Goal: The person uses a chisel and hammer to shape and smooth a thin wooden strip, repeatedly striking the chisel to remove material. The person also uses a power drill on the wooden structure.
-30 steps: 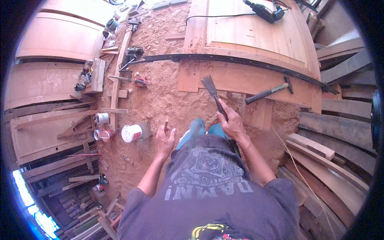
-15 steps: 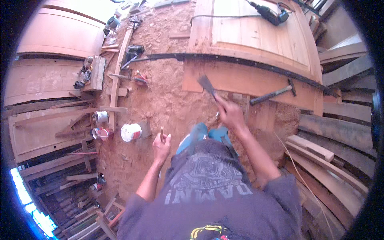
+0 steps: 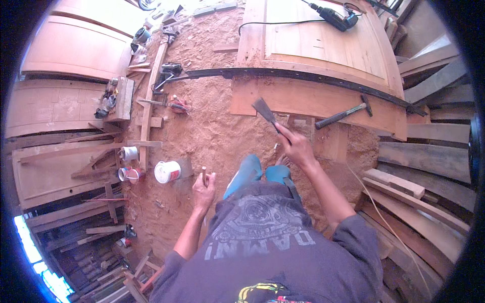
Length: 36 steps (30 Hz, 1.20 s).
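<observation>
My right hand (image 3: 298,149) is closed round the handle of a flat, dark scraper (image 3: 264,109), whose flared blade points up and left over the edge of a reddish wooden board (image 3: 298,96). My left hand (image 3: 204,191), lower and further left, is wrapped round a short wooden handle (image 3: 204,171); only its top end sticks out, and the rest is hidden. A hammer (image 3: 343,113) with a dark grip lies on the board, to the right of the scraper. Beyond the board, a long black clamp bar (image 3: 303,78) runs along a panelled wooden door (image 3: 323,50).
A corded drill (image 3: 334,17) lies on the door. Left of my legs stands a white bucket (image 3: 166,171), with smaller pots (image 3: 130,153) beyond it. Timber planks (image 3: 419,202) are stacked at the right, and wooden panels (image 3: 60,101) line the left. Sawdust (image 3: 207,131) covers the ground.
The scraper and my right hand have shifted slightly down and right, off the board's edge. My left hand has dipped a little, still gripping the wooden handle.
</observation>
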Each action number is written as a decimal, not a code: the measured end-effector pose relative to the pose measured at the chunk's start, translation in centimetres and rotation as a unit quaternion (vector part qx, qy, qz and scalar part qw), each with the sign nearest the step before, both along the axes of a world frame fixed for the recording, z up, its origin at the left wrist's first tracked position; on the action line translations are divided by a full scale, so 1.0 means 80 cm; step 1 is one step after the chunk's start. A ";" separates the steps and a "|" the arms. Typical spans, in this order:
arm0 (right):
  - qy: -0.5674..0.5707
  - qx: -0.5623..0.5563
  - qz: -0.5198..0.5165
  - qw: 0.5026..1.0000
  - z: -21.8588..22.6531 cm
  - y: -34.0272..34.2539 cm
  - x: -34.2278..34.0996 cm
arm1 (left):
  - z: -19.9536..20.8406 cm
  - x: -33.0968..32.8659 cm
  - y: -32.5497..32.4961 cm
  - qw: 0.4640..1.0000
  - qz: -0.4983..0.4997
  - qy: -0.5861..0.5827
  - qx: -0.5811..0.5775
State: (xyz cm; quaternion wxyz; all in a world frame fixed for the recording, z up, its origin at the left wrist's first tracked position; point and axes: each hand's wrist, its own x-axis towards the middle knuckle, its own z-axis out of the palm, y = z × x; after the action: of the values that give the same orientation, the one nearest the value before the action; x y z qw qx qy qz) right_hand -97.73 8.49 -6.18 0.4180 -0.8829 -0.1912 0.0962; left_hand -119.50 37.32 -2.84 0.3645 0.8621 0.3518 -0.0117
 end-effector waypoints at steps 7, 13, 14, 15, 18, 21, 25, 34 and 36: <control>0.090 0.201 -0.126 0.967 0.004 -0.021 -0.063 | 0.018 0.047 0.027 0.969 0.076 -0.221 -0.083; 0.346 0.333 -0.139 0.866 0.065 -0.004 -0.089 | 0.120 0.143 -0.003 0.782 -0.048 -0.440 -0.438; 0.352 0.389 -0.155 0.837 0.068 -0.006 -0.092 | 0.116 0.160 -0.011 0.766 -0.045 -0.423 -0.481; 0.336 0.380 -0.196 0.839 0.070 -0.008 -0.097 | 0.116 0.172 -0.025 0.750 -0.038 -0.412 -0.516; 0.298 0.410 -0.313 0.803 0.070 -0.021 -0.129 | 0.096 0.181 -0.076 0.733 -0.057 -0.318 -0.598; 0.228 0.477 -0.466 0.710 0.079 -0.026 -0.149 | 0.071 0.170 -0.107 0.715 -0.110 -0.199 -0.661; 0.106 0.445 -0.665 0.590 0.075 -0.069 -0.174 | 0.064 0.167 -0.139 0.595 -0.207 0.073 -0.773; -0.058 0.347 -0.711 0.609 0.114 -0.148 -0.258 | 0.039 0.221 -0.135 0.726 -0.541 0.087 -0.416; -0.006 0.336 -0.700 0.631 0.117 -0.140 -0.238 | 0.060 0.217 -0.187 0.703 -0.598 0.066 -0.380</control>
State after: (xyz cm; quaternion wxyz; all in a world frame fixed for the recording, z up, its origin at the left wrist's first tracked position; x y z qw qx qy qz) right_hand -116.76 -2.68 3.16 0.6266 -0.5505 0.4624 -0.3009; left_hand -102.11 22.38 1.93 0.5539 0.6766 -0.2483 -0.4169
